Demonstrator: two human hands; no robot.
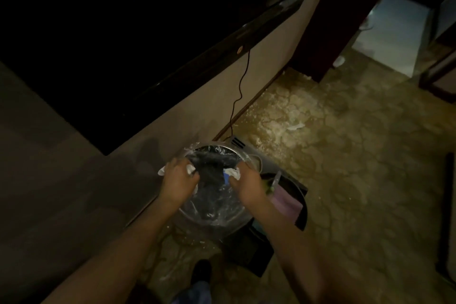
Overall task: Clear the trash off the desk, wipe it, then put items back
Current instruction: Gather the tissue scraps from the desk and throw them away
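A dark shoe [201,270] stands on the patterned floor [345,155]. Above it, 2 hands reach over a bin [217,155] lined with clear plastic. The left hand [178,179] has its fingers curled round white tissue [190,169]; the right hand [246,181] pinches white scraps [233,172]. Beyond, a thin cable [240,89] hangs down the wall.

No text, label, brand or number is readable anywhere.
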